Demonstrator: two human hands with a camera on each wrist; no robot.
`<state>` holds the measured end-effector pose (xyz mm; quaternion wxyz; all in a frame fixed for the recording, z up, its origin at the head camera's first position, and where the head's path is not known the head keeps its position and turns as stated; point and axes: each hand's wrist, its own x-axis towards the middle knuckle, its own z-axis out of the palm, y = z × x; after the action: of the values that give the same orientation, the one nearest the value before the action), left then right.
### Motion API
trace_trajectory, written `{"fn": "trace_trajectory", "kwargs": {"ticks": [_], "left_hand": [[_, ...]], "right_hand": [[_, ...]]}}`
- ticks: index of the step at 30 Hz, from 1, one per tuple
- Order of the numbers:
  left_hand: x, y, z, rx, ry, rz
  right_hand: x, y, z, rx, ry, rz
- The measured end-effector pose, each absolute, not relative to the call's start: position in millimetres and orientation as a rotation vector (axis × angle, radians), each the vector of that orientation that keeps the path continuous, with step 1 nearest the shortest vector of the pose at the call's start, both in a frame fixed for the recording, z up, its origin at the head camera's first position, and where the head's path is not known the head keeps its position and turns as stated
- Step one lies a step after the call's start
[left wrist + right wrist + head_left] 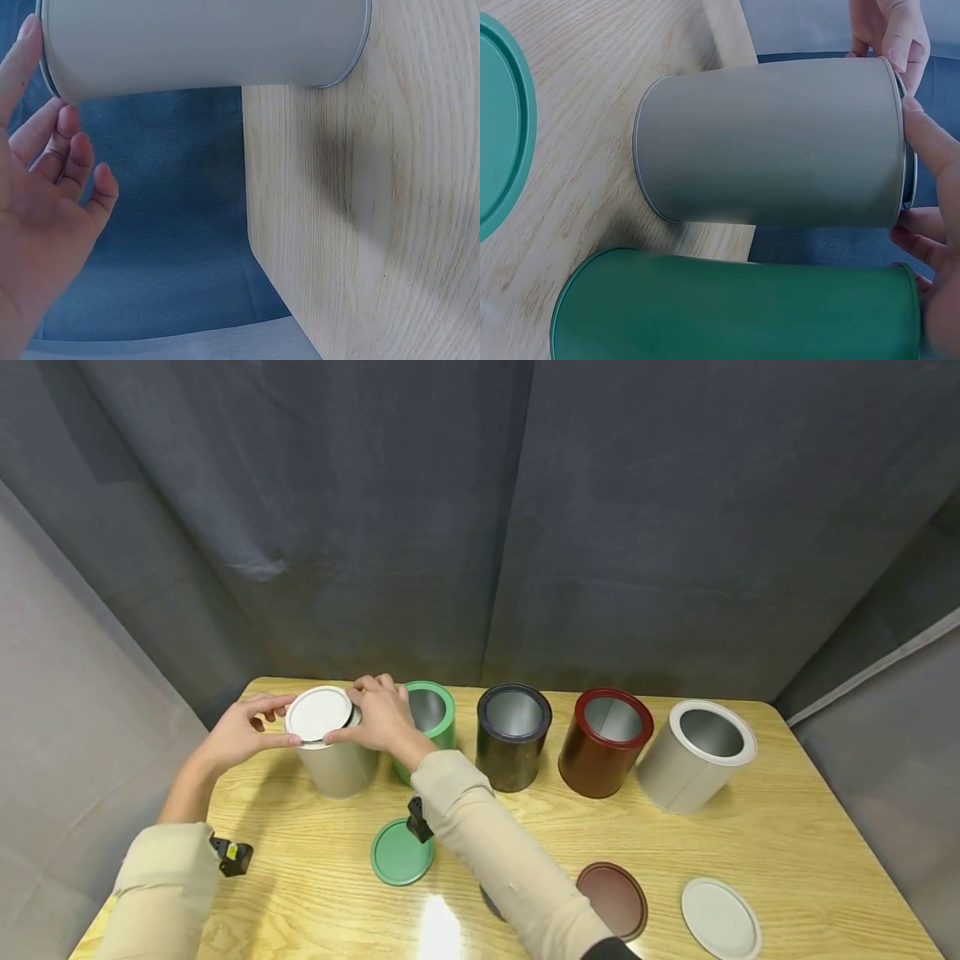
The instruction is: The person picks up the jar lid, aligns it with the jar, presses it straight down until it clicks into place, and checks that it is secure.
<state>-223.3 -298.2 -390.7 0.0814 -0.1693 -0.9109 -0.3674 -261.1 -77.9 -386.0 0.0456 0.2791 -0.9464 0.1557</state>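
A white round lid (318, 713) lies slightly off-centre on top of a light grey can (339, 772), with a dark gap showing at the right rim. My left hand (238, 733) pinches the lid's left edge between thumb and forefinger; its other fingers curl loosely in the left wrist view. From the right, my right hand (381, 714) holds the lid's edge, thumb in front and fingers behind. The right wrist view shows the grey can (772, 142) upright on the table, both hands at its rim. Beside it stands an open green can (735, 307), partly behind my right hand.
Right of the green can stand open cans in black (513, 743), dark red (600, 747) and white (690, 760). Nearer me lie a green lid (401, 853), a dark red lid (613, 900) and a white lid (722, 918). My right sleeve mostly covers a dark lid (491, 903).
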Motion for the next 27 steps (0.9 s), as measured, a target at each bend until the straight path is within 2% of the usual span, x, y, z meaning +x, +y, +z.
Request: {"fn": "trace_trajectory", "kwargs": {"ticks": [7,27], "left_hand": [[-233.7,-309.1,-405.2,-0.537,-2.721,-1.157],[-231.2,-301.9,-406.1,-0.488,-2.709,-1.141]], "right_hand": [[-262.7,-78.3,-388.4,0.854,-2.915,0.443],[-260.8,-72.9,-388.5,0.873,-2.899,0.418]]}}
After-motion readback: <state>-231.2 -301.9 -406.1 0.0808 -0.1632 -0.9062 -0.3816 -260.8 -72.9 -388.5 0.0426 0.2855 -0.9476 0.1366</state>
